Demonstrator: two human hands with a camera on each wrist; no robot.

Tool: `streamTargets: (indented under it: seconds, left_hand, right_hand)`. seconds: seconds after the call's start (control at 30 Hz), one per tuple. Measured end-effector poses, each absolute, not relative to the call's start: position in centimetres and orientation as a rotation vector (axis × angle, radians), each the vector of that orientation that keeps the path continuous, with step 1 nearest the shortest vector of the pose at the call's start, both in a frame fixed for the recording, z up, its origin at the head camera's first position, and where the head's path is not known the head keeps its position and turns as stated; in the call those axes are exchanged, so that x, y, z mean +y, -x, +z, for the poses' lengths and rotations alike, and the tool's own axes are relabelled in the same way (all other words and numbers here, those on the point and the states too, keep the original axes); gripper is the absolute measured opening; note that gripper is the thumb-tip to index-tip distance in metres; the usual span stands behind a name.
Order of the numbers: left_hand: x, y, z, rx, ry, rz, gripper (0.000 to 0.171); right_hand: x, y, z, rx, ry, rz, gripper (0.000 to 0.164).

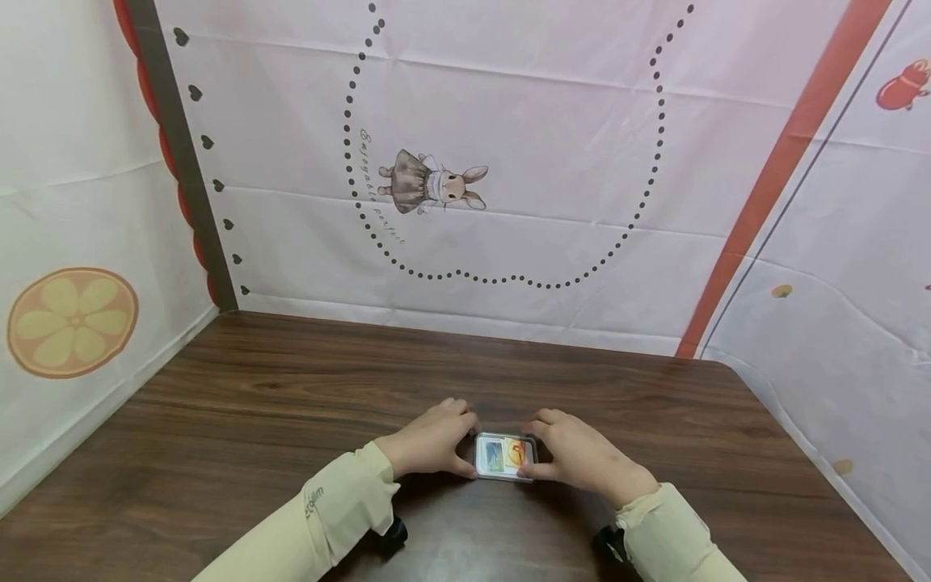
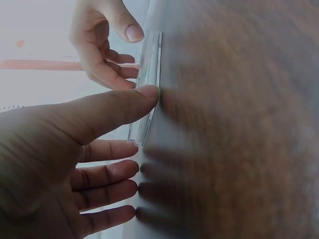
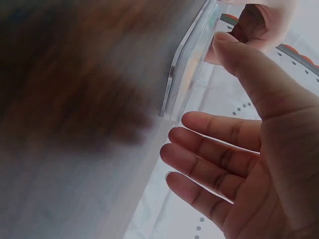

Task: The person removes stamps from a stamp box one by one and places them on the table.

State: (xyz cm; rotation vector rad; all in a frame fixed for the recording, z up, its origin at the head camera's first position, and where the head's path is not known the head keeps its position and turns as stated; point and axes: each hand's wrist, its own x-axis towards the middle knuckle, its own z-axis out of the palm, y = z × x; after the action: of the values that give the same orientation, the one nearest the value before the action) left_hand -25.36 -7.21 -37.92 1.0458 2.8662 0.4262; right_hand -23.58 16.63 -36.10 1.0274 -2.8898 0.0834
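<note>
A small flat clear plastic case (image 1: 502, 457) with rounded corners lies on the wooden table, a blue-green picture and an orange-yellow picture showing in it. At its left end is my left hand (image 1: 435, 438), the thumb (image 2: 144, 94) touching the near edge and the other fingers stretched out at the far corner, their tips against the table. My right hand (image 1: 582, 454) is at the opposite end. Its thumb (image 3: 227, 45) overlaps the case's near right corner, while the index fingertip is right by the case's end and the remaining fingers extend loosely beside it.
The dark brown table (image 1: 305, 388) reaches back to a white printed cloth (image 1: 524, 162) with a rabbit drawing and dotted lines. More printed cloth hangs at the left and right sides. Black bands (image 1: 393, 535) show at both wrists under the cream sleeves (image 1: 327, 505).
</note>
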Motion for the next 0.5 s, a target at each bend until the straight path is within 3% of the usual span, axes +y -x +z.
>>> streamTargets:
  seconds: [0.5]
  left_hand:
    - [-7.21, 25.68, -38.18, 2.86, -1.042, 0.451, 0.054]
  right_hand:
    - [16.47, 23.62, -36.21, -2.938, -1.02, 0.12, 0.056]
